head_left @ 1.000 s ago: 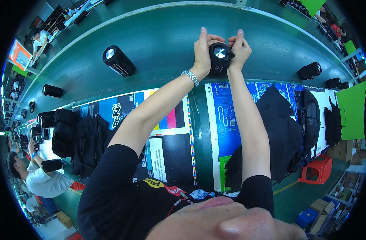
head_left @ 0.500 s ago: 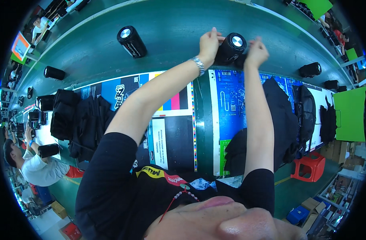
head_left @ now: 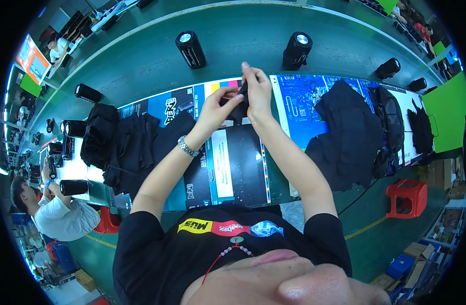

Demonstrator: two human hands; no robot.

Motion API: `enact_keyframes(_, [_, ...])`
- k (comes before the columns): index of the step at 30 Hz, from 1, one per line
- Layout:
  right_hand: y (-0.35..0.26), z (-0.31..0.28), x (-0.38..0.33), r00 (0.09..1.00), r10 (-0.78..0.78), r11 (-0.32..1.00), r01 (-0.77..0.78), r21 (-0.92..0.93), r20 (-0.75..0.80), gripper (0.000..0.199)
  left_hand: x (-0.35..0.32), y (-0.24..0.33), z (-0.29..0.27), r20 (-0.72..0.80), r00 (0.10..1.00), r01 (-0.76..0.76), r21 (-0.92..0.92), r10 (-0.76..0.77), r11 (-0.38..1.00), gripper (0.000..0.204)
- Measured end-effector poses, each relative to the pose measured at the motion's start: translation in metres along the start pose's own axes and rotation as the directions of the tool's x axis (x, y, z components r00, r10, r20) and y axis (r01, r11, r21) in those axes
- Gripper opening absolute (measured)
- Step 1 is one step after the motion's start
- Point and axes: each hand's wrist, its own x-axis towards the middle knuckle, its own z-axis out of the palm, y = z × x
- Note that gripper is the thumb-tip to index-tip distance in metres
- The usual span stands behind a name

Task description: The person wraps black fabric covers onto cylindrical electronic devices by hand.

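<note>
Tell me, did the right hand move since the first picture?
Yes. The right hand moved left and nearer, from beyond the blue printed sheet to beside its left edge.

Bright, cool light. Worktop (head_left: 243, 43): far edge bowed by fisheye, left end blown out white. Metallic speaker top (head_left: 302, 39) glints near far edge. Black piece (head_left: 244, 104) between left hand (head_left: 216, 108) and right hand (head_left: 259, 95): detail lost. Background soft, corners black.

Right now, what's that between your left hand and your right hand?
A black, cloth-like piece shows between the left hand and right hand in the head view.
</note>
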Motion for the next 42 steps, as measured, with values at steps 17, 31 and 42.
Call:
enact_keyframes(17, [0.044, 0.0, -0.025, 0.979, 0.011, 0.969, 0.04, -0.244, 0.204, 0.028, -0.012, -0.036, -0.03, -0.24, 0.969, 0.023, -0.159, -0.062, 0.987, 0.023])
enact_keyframes(31, [0.032, -0.011, -0.023, 0.959, -0.036, 0.972, 0.098, -0.211, 0.281, 0.014, -0.009, -0.033, -0.049, -0.352, 0.919, -0.046, -0.542, -0.176, 0.839, 0.023])
enact_keyframes(42, [0.027, 0.004, -0.028, 0.955, -0.027, 0.967, 0.1, -0.235, 0.297, 0.015, -0.009, -0.023, -0.046, -0.174, 0.953, 0.069, -0.671, -0.247, 0.738, 0.034])
